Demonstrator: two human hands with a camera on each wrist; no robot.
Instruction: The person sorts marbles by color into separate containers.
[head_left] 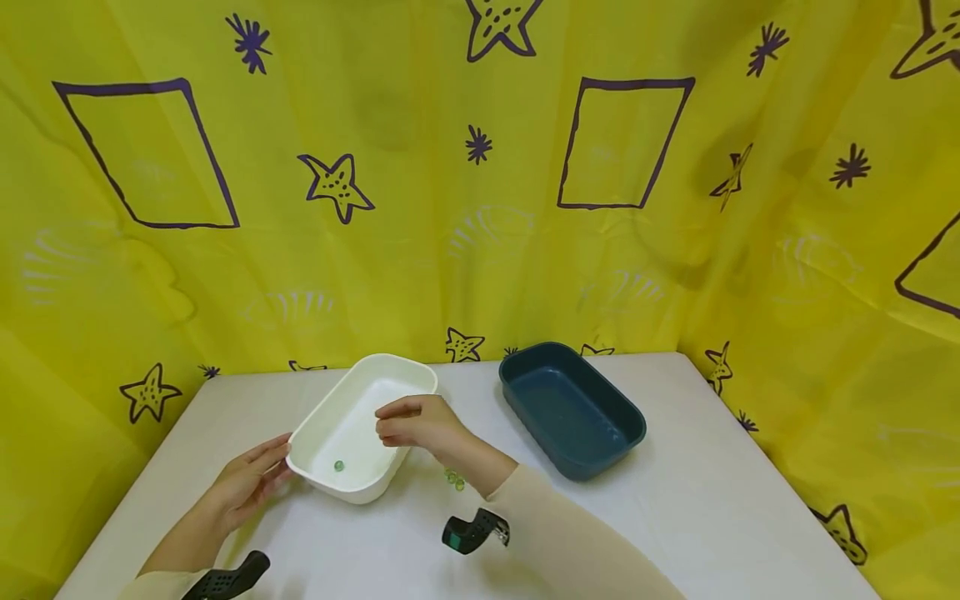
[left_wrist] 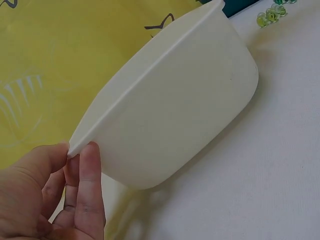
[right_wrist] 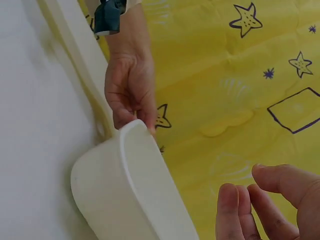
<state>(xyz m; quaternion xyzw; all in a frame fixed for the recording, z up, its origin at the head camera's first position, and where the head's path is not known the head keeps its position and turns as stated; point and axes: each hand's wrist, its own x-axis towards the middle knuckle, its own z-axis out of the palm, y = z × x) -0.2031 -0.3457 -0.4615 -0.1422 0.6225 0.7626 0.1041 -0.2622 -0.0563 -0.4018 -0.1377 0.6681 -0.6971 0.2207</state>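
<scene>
we read the clock from the middle of the white tub (head_left: 345, 429), head view, 12 pointing away from the person. tub stands on the table (head_left: 360, 550), its length running from 7 to 1; whether it sits quite flat, we cannot tell. left hand (head_left: 242, 483) at 8 o'clock, pinching the tub's rim, fingers under the lip. right hand (head_left: 423, 423) above the tub's 3 o'clock side: released, fingers loosely extended, thumb tip apart from fingertips. we find one green marble (head_left: 339, 466) on the tub floor, toward 7. more marbles (head_left: 460, 484) on the table at 4 o'clock, near the tub, by the right forearm; yellow-green and darker green in the left wrist view, partly cut off there, so we give no count. dark tub (head_left: 562, 400) at 3 o'clock, apart from the white one, length running 11 to 5. yellow curtain (head_left: 390, 267) at 12, printed with purple stars. we note pale sleeves (head_left: 570, 533).
</scene>
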